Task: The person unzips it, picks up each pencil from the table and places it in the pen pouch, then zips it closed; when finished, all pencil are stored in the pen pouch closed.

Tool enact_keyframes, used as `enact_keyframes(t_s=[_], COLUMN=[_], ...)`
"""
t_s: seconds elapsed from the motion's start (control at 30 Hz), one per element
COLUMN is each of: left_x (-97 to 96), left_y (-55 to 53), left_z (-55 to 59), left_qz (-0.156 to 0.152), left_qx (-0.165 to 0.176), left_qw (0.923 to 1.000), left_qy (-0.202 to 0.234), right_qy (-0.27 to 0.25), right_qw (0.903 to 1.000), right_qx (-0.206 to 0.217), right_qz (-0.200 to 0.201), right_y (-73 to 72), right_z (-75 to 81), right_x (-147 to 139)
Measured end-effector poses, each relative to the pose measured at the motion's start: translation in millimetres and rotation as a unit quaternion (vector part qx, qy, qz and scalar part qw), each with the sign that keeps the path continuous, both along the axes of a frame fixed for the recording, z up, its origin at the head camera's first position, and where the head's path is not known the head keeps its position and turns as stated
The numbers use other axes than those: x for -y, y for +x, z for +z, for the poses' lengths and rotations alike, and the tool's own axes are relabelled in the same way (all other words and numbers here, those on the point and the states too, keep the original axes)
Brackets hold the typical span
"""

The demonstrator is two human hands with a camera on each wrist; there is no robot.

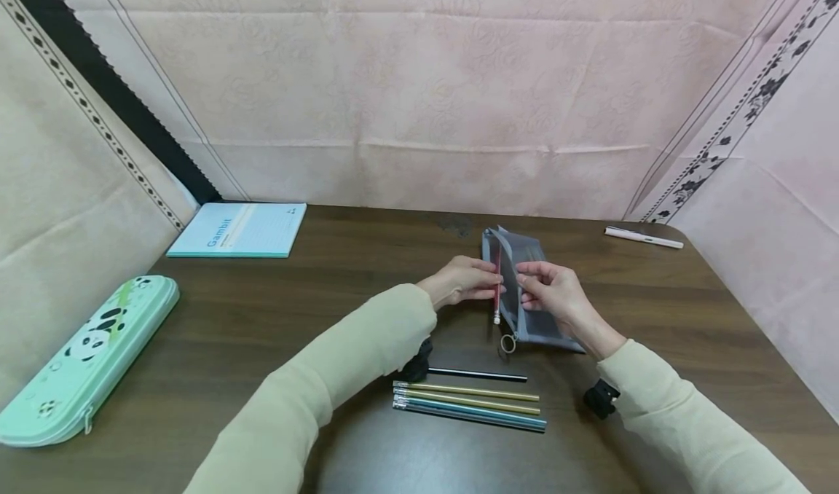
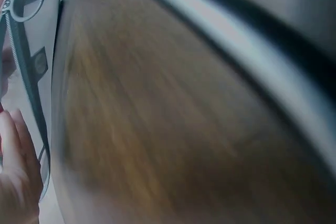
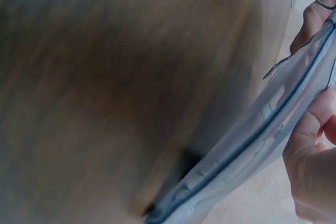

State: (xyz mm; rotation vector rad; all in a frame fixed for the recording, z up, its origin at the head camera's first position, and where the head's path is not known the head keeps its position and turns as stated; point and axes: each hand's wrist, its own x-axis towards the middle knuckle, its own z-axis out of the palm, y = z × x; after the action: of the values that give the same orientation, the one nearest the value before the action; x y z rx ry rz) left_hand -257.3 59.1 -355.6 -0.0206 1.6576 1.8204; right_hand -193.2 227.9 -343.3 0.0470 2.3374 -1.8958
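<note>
A grey-blue zippered mesh pouch (image 1: 547,328) stands unzipped on the table, a metal ring (image 1: 507,344) hanging from its near end. My left hand (image 1: 461,281) holds a red pencil (image 1: 497,310) upright at the pouch's mouth, its eraser end toward me. On the other side, my right hand (image 1: 556,293) pinches the pouch's rim between thumb and fingers. The right wrist view shows that hand (image 3: 315,166) at the zipper edge of the pouch (image 3: 231,169). Only part of the left hand (image 2: 18,182) shows in the left wrist view.
Nearer me lie a black pencil (image 1: 481,374), gold pencils (image 1: 472,392) and blue pencils (image 1: 475,412) in a row. A mint panda pencil case (image 1: 92,363) is at the left, with a light-blue notebook (image 1: 237,230) behind it. A white pen (image 1: 642,237) lies at the back right.
</note>
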Motion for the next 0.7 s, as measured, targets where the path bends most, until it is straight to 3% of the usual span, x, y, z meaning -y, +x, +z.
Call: enact_keyframes(t_s=[0.17, 0.33, 0.57, 0.7], left_x=[-14.5, -19.6, -9.7, 6.7], left_y=[1.3, 3.0, 6.9, 12.8], left_z=[-4.5, -4.9, 2.0, 6.7], left_qz=[0.037, 0.047, 0.016, -0.038], left_qx=[-0.012, -0.022, -0.029, -0.044], left_qw=[0.9992, 0.9986, 0.9994, 0.9983], left_qy=[0.004, 0.001, 0.012, -0.001], right_qy=[0.001, -0.004, -0.003, 0.003], right_qw=[1.0000, 1.0000, 1.0000, 1.0000], right_qx=[0.002, 0.004, 0.003, 0.004], right_qz=[0.006, 0.006, 0.002, -0.001], right_y=[-0.1, -0.8, -0.9, -0.5], right_z=[0.3, 0.0, 0.0, 0.7], right_x=[0.4, 0.6, 0.0, -1.4])
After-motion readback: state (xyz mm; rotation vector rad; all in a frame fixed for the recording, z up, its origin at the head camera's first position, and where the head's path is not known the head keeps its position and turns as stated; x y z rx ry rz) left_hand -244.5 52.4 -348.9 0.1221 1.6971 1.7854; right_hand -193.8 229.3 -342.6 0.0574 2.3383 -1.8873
